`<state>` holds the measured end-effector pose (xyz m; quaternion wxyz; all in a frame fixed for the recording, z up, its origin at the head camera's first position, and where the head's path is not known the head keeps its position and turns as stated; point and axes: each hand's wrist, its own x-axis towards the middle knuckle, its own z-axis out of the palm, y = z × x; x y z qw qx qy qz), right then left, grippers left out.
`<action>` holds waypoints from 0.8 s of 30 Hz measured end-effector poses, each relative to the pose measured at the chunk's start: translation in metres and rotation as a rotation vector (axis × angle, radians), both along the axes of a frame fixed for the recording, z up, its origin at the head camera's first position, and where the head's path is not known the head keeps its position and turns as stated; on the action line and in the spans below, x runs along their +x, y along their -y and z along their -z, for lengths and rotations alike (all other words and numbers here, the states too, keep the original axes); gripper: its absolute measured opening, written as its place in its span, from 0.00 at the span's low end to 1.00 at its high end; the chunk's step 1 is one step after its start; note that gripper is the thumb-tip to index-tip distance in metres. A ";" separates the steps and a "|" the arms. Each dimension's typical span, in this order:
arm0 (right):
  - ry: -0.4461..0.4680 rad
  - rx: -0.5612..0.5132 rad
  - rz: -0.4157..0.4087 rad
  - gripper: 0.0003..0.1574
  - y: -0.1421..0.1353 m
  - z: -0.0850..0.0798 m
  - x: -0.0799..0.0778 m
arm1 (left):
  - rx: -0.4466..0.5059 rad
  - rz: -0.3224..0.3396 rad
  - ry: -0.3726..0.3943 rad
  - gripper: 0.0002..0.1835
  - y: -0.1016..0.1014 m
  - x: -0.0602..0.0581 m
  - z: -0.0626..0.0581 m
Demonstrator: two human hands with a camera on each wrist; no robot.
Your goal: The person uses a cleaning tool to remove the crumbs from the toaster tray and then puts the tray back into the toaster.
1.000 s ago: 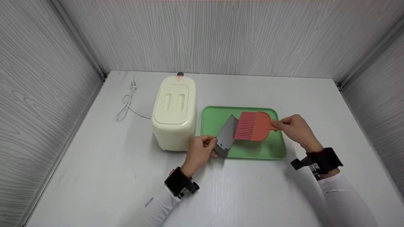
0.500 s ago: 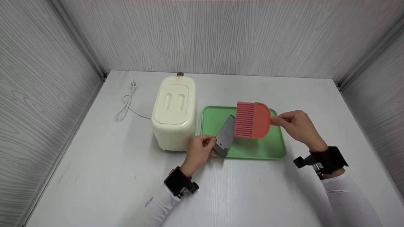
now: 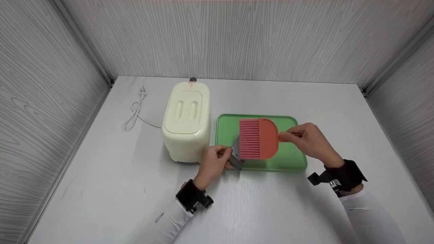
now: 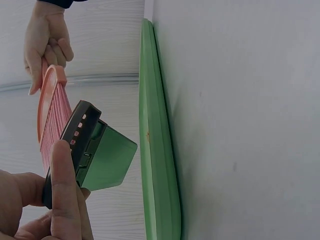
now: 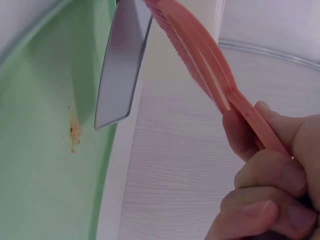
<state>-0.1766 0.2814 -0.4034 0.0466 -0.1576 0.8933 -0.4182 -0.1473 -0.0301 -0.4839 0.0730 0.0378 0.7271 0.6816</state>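
Note:
My left hand pinches the dark end of a grey metal crumb tray, tilted above the near left edge of the green tray. In my right hand is the short handle of an orange-red hand brush with pink bristles. From the head view, the bristles cover much of the crumb tray; whether they touch it I cannot tell. Slots line the crumb tray's dark edge in the left wrist view. A small heap of tan crumbs lies on the green tray.
A cream toaster with a lid stands just left of the green tray. Its white cord and plug lie on the table behind at the left. Grey wood-grain panels enclose the back and sides.
The brush rose slightly off the crumb tray, then moved left and nearer to me, over the crumb tray. The left hand and the crumb tray have barely moved.

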 end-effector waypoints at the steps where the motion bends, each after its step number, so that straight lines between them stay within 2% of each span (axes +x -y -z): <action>1: 0.008 -0.001 -0.003 0.13 0.001 0.000 0.000 | -0.003 0.000 -0.003 0.10 0.000 0.000 0.000; 13: -0.029 0.047 -0.031 0.12 0.004 0.006 0.003 | -0.029 0.002 -0.055 0.10 0.001 0.000 -0.001; 24: -0.065 0.105 -0.005 0.12 -0.003 0.009 0.003 | -0.026 -0.006 -0.061 0.10 0.001 0.000 -0.001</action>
